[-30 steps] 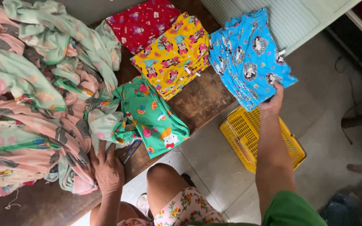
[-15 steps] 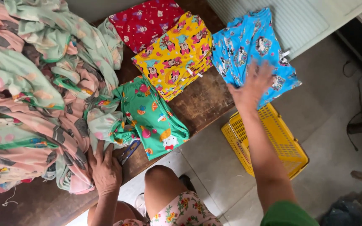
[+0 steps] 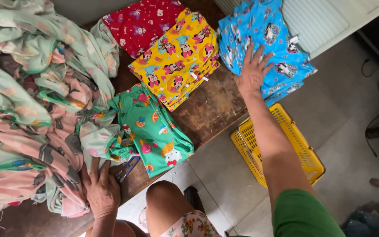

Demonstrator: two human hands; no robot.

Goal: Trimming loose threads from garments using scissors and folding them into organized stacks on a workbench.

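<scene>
Blue printed garment stack (image 3: 281,52): soft, light, slippery. Right hand (image 3: 253,72) flat on top, fingers spread, gripping nothing. Left hand (image 3: 101,193) likewise on pastel fabric pile (image 3: 27,109).

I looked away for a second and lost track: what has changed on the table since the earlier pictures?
The right hand slid from the near edge of the blue stack up onto its top and now lies flat there, fingers spread. The left hand stayed pressed on the loose pile of pastel cloth; the red, yellow and green stacks lie as before.

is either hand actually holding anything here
Nothing is gripped: the right hand lies flat on the blue stack, the left hand flat on the loose fabric pile.
</scene>
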